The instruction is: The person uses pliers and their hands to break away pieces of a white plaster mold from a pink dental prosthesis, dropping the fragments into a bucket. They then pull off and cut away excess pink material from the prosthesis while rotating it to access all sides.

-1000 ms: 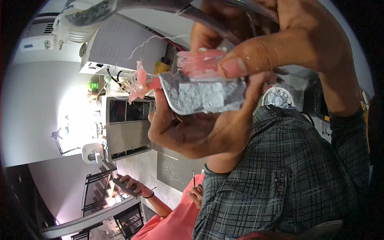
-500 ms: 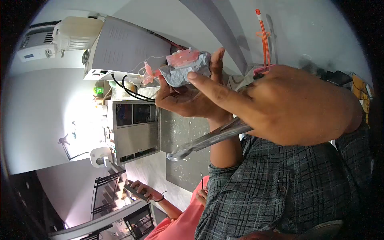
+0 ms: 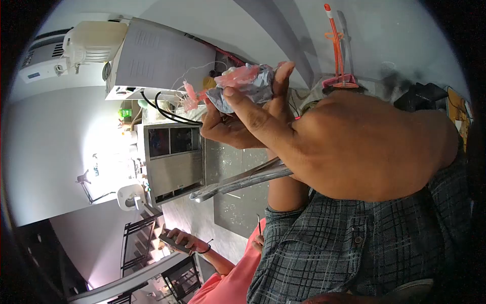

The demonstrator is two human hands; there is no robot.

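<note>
Two people share this room, and I'll start at the far side: a white wall unit (image 3: 38,71) and a grey box-shaped machine (image 3: 162,55) sit high up, with a glass-fronted cabinet (image 3: 172,152) below them. Lower down, a co-worker's hand (image 3: 186,242) in a pink-sleeved arm grips a dark handset (image 3: 169,242). Moving across, a long metal tool (image 3: 238,181) slants over the worktop, its rounded end pointing toward the cabinet. Above it the left hand (image 3: 238,126) is raised and wrapped around a grey plaster block (image 3: 255,83) topped with pink wax (image 3: 238,76); a stray pink scrap (image 3: 191,96) hangs off its near side. One fingertip of that hand presses the block's far edge. The right hand (image 3: 369,147) looms large and close, closed on the tool's handle, while its outstretched forefinger (image 3: 253,116) touches the block's lower edge. Behind it an orange-handled implement (image 3: 334,45) stands upright. A dark plaid sleeve (image 3: 354,243) fills the lower corner.
</note>
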